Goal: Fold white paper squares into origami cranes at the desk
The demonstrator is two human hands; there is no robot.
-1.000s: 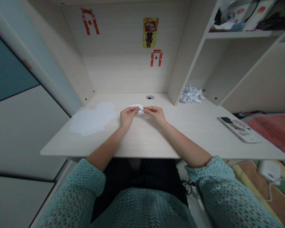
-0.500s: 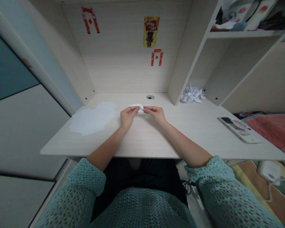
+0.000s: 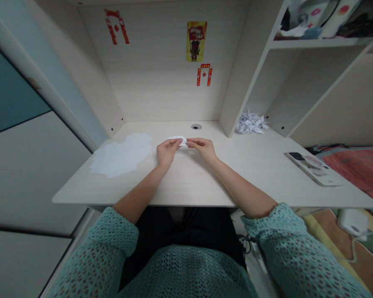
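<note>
A small piece of white paper [image 3: 183, 142] is pinched between my two hands, just above the middle of the desk [image 3: 189, 186]. My left hand [image 3: 167, 152] grips its left side with thumb and fingers. On its right side, my right hand [image 3: 204, 149] holds it the same way, the fingertips of both hands close together. The paper looks folded, though fingers cover part of it. To the left, a spread of flat white paper sheets [image 3: 121, 155] lies on the desk. A heap of small folded or crumpled white paper pieces [image 3: 251, 123] sits at the back right, by the upright panel.
A phone [image 3: 312, 169] lies on the desk's right side. Behind my hands is a round cable hole [image 3: 196, 127]. The upright shelf panel [image 3: 251, 70] rises at the back right. Beyond the right edge are a red cloth [image 3: 357, 165] and a white device with a cable [image 3: 354, 223].
Both hands keep their pinch on the white paper, with hardly any movement. The whole view has shifted very slightly.
</note>
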